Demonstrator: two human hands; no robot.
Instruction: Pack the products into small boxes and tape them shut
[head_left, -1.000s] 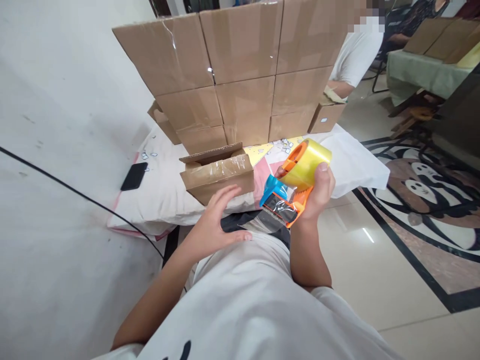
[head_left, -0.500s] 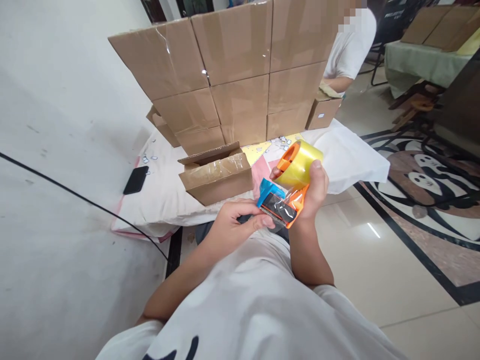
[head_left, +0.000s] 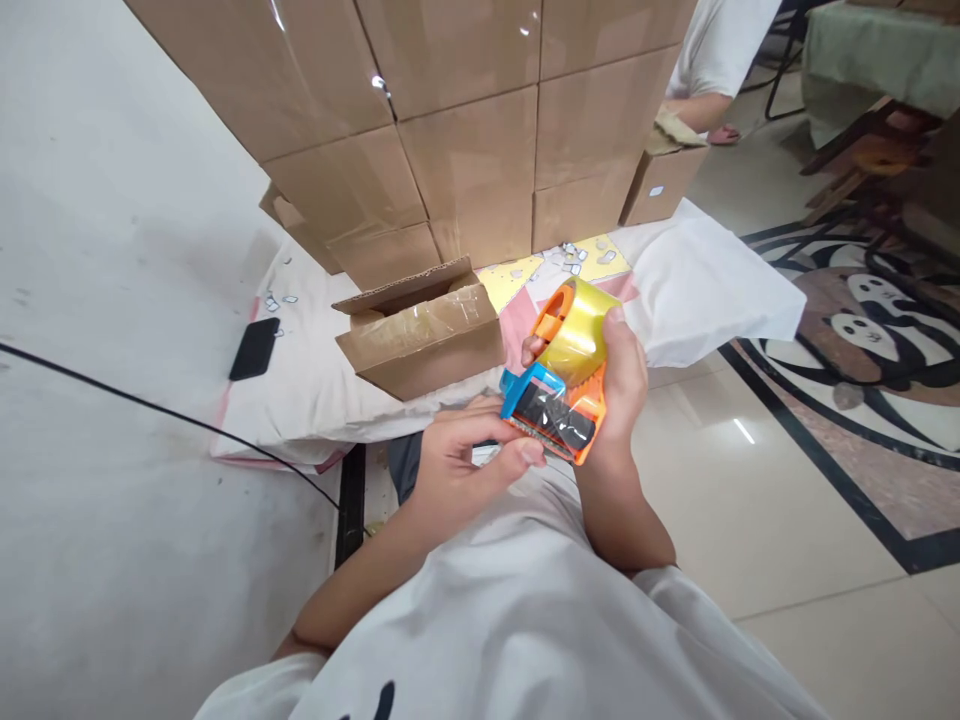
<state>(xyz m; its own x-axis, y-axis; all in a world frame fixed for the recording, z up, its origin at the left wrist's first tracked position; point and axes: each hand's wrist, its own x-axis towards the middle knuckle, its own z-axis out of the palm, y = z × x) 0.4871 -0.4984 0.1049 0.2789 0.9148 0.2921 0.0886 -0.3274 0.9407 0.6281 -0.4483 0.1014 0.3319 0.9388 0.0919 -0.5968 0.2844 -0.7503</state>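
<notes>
My right hand point(head_left: 624, 385) is wrapped around an orange and blue tape dispenser point(head_left: 589, 405), held above my lap in front of the table. A wide roll of yellowish clear packing tape point(head_left: 583, 325) sits on it, and a clear strip runs over its black roller to the toothed edge. At that edge, my left hand point(head_left: 469, 445) has thumb and index finger close together on the tape end, which shows only faintly. Just beyond my left hand, an upright cardboard box point(head_left: 427, 345) stands on the table with its top flaps open.
A wall of taped cardboard boxes point(head_left: 472, 150) stands at the back of the cloth-covered table point(head_left: 315, 400). A black phone point(head_left: 255, 348) lies at the left, by the white wall. Another person's arm point(head_left: 701, 108) rests near a small box point(head_left: 664, 180) at right. A black cable point(head_left: 165, 412) crosses the left side.
The view has tilted down, so the boxes sit higher in it. Both hands and the dispenser have shifted slightly left, and the dispenser has turned a little. The grips look much the same.
</notes>
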